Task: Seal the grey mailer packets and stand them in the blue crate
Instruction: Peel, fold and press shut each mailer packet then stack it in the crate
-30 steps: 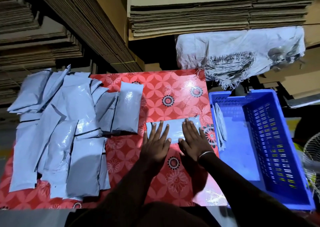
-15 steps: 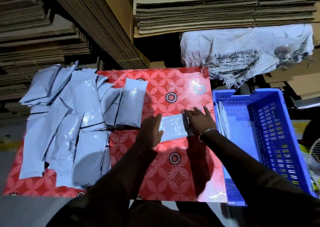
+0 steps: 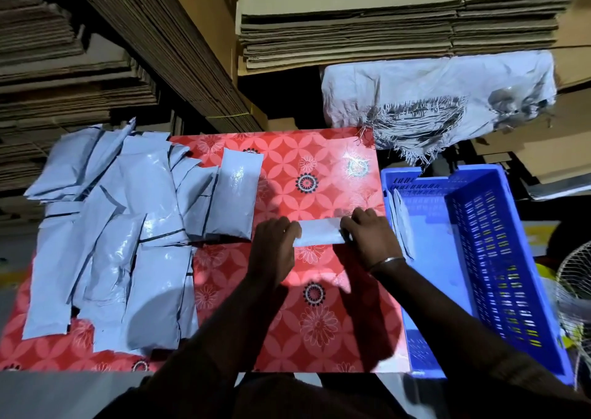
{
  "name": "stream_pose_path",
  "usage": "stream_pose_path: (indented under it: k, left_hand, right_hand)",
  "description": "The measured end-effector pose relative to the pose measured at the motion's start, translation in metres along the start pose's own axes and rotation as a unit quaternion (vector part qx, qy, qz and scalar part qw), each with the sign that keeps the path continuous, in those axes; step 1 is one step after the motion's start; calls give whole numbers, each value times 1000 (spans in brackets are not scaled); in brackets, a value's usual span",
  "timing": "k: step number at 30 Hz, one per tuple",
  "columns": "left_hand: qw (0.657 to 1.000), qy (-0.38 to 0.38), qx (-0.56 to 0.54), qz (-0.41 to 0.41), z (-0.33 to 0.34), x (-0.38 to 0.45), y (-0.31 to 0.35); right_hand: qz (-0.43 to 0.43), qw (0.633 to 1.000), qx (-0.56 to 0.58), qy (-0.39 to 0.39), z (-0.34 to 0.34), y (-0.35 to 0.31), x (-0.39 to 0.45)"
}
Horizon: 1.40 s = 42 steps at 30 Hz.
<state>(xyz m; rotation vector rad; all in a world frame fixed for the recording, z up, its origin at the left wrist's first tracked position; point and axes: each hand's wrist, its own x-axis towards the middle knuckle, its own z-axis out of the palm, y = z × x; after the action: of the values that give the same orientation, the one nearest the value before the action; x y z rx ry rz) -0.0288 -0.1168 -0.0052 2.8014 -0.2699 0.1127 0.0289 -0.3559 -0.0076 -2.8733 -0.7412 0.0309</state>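
A grey mailer packet is held crosswise just above the red flowered tabletop. My left hand grips its left end and my right hand grips its right end, fingers curled over the edges. A pile of several grey mailers covers the table's left half. The blue crate stands at the table's right side, with a few grey packets upright against its left wall.
Stacks of flat cardboard rise behind the table. A torn white sack hangs behind the crate. A wire fan guard shows at the far right. The crate's floor is mostly bare.
Both hands went from pressing flat on the packet to gripping its two ends. The packet has been picked up slightly off the table. The camera view shifted a little.
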Motion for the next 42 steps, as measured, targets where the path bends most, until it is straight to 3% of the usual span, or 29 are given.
stream_pose_path:
  k: [4,10,12,15,17,32,37,42]
  left_hand:
    - [992,-120,-39,-6,29,-30,-4]
    - [996,12,-92,-14,27,-8,10]
    - [997,-21,-61,-36,40,5,12]
    - [989,-136,-17,-60,59,7,18]
    - [984,-164,3,-72,66,3,22]
    - [983,-171,32,-50,74,6,11]
    - [982,-173,64,-41,75,3,2]
    - [983,-176,23,-53,74,5,1]
  right_hand:
    - [21,998,-14,-57,27,-9,-31]
    - [-5,994,99,39,17,-24,-7]
    - [-2,993,114,-9,31,-29,5]
    - [2,988,91,-123,61,-30,7]
    - [2,988,67,-142,73,-28,4]
    - [-3,984,94,-149,79,-18,8]
    - [41,988,96,-114,76,-7,-8]
    - [130,979,106,-120,67,16,-30]
